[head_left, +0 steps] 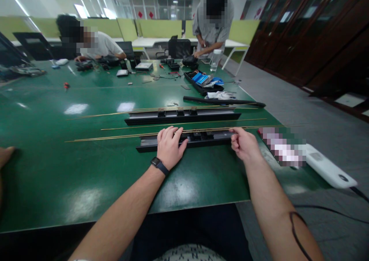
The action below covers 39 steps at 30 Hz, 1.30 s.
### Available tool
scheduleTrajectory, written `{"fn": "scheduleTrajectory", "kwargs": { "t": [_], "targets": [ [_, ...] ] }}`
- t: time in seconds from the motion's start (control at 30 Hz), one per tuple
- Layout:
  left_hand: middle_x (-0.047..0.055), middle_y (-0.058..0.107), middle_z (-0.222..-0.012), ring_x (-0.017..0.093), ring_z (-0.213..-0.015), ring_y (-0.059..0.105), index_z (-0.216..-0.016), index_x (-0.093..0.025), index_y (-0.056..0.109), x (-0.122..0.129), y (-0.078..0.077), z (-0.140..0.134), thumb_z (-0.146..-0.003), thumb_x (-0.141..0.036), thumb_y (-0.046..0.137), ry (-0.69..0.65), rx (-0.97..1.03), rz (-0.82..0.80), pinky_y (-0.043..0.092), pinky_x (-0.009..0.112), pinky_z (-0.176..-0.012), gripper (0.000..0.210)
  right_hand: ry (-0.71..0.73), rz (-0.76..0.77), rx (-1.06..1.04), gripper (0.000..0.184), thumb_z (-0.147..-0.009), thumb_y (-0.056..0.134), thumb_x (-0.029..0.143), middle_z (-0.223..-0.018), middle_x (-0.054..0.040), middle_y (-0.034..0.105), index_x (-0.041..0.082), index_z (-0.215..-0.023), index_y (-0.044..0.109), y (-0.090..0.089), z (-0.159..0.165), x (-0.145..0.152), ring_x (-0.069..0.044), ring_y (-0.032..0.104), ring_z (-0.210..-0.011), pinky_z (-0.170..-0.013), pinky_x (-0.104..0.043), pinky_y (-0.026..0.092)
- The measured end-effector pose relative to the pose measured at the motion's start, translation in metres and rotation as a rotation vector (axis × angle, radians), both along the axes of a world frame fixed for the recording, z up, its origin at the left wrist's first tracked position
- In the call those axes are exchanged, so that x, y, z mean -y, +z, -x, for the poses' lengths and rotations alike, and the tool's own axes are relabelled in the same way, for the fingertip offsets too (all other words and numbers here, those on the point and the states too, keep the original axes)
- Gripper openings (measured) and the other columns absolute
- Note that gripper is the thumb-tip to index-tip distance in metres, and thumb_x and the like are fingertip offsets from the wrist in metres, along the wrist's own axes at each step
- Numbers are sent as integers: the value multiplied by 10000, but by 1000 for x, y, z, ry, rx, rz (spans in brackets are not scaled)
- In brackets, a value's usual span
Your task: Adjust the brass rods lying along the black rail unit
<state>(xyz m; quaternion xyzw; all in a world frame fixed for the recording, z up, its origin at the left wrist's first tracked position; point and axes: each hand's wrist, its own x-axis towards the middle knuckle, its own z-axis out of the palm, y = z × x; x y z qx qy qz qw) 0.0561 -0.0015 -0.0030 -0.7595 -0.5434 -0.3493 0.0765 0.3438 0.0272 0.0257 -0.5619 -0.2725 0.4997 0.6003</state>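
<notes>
My left hand [169,147], wearing a dark watch [156,162], lies palm down across the nearer black channel [150,142]. Its fingers are spread, with the tips at the thin brass-coloured rods [106,138] running along the channel. My right hand [245,143] is at the channel's right end, fingers curled and the index finger reaching to the rods; what it pinches, if anything, is too small to tell. Dark fittings [208,135] sit inside the channel between my hands. Behind it lies a similar black channel [184,119] with more rods along it, and a single rod [184,124] lies between the two.
Right of my hand are a blurred pink-and-white item [281,147] and a white device [328,167] with a cable. A black tube [225,101], white gloves [220,95] and a black tray [198,85] lie farther back. Two people work across the green table [109,188]; another hand [5,155] shows far left.
</notes>
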Motion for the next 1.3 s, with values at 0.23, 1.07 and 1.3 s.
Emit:
{"fn": "scheduleTrajectory", "kwargs": {
  "t": [0.23,1.07,1.3],
  "targets": [
    [124,689,-1314,306,-1323,574,-1353,-212,636,1,2,-1,-984,-396,623,0,-3,-2,343,496,-1181,413,206,13,9,244,-838,782,359,-481,37,554,144,-911,692,-5,7,3,-64,357,-279,-265,-172,195],
    [122,687,-1325,310,-1335,568,-1367,-229,631,0,-1,-1,-982,-398,622,2,7,5,335,506,-1188,421,215,-1,2,242,-848,777,363,-497,37,566,157,-912,667,-7,10,3,-64,368,-293,-267,-163,210],
    [121,687,-1321,305,-1327,572,-1359,-216,633,1,0,-1,-984,-398,622,4,-6,-2,340,496,-1184,417,143,2,-29,157,-904,681,311,-473,46,544,155,-894,658,-6,12,2,-64,353,-287,-259,-162,212]
  ]
}}
